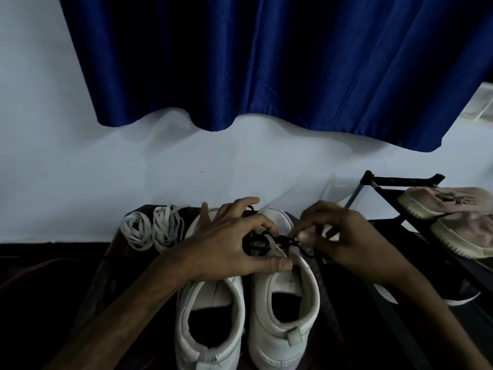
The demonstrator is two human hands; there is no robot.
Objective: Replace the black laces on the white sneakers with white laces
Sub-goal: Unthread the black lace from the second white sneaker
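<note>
Low in the view, two white sneakers were set side by side on a dark surface (pixel 128 263), heels toward the camera and toes close to the white wall (pixel 80 182). The left sneaker (pixel 210 316) was shown with a wide padded collar; its lacing was hidden under the left hand (pixel 226 241). The right sneaker (pixel 282 303) was still threaded with a black lace (pixel 256 243) across its upper eyelets, and a small pull tab was seen at its heel.

The tongue area of the right sneaker was gripped between the left thumb and curled forefinger, while the other fingers were spread over the left sneaker's toe. A loose stretch of the black lace was pinched between thumb and fingertips of the right hand (pixel 344 233).

Two coiled white laces (pixel 152 229) were laid just left of the sneakers, near the surface's far edge. A black rack (pixel 394 182) holding pale shoes (pixel 453 209) was placed close on the right. Open wall was left above the hands, under a blue curtain (pixel 266 62).
</note>
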